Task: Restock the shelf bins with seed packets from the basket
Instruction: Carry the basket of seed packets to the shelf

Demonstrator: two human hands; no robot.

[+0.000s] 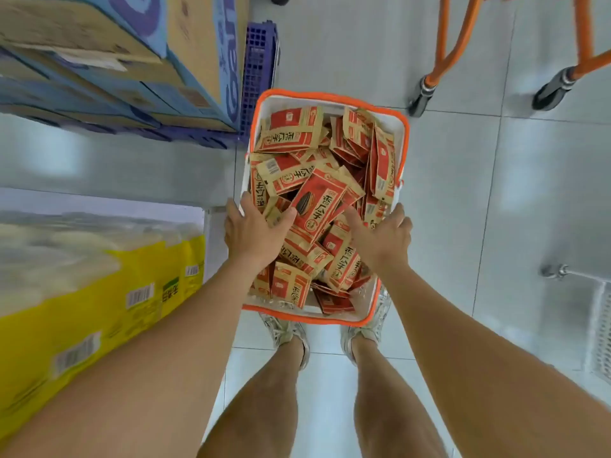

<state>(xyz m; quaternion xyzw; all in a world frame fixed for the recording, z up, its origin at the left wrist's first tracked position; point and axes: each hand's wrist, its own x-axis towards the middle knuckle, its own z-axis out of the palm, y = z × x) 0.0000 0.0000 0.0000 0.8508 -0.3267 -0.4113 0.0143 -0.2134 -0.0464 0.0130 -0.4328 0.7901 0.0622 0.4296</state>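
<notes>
A white basket with an orange rim [330,95] stands on the floor in front of my feet, heaped with several red and tan seed packets [291,130]. Both hands reach down into the pile. My left hand [254,231] lies on the left side of the heap, its thumb against one raised red packet [319,206]. My right hand [383,234] presses the same packet from the right, fingers spread over the packets near the basket's right wall. The packet is pinched between the two hands. No shelf bins can be made out.
Stacked blue and brown cartons [132,61] sit on a purple crate [259,61] at the upper left. Yellow packaged goods [99,302] fill a shelf at the left. An orange wheeled cart frame [496,54] stands at the upper right. The floor is grey tile.
</notes>
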